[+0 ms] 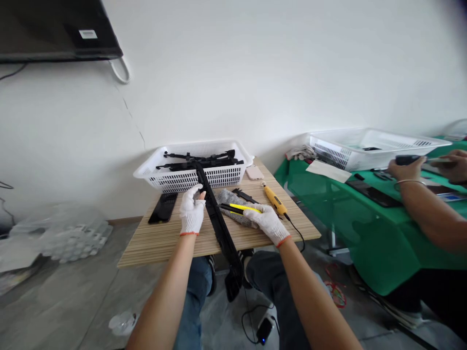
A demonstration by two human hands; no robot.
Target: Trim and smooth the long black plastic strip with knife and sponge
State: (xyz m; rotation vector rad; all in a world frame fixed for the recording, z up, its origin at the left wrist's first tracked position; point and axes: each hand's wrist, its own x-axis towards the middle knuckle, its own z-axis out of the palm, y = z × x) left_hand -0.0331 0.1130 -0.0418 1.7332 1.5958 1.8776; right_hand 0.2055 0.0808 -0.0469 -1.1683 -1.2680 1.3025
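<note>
Your white-gloved left hand [192, 209] pinches nearly closed on a long black plastic strip [215, 221], apparently to steady it: far end over the white slotted plastic basket [226, 178] at twelve o'clock, near end overhanging the wood-grained table [153, 243] at six. Your white-gloved right hand [268, 222] wraps a yellow-and-black utility knife [239, 209]. Basket contents: similar black pieces [219, 162], loosely piled.

I have my white-gloved left hand [192, 210] on a long black plastic strip [218, 223]; over the feed, I see my white-gloved right hand [268, 222] gripping a yellow-and-black cutter [238, 209]. A white perforated plastic basket [226, 177] stands behind.
</note>
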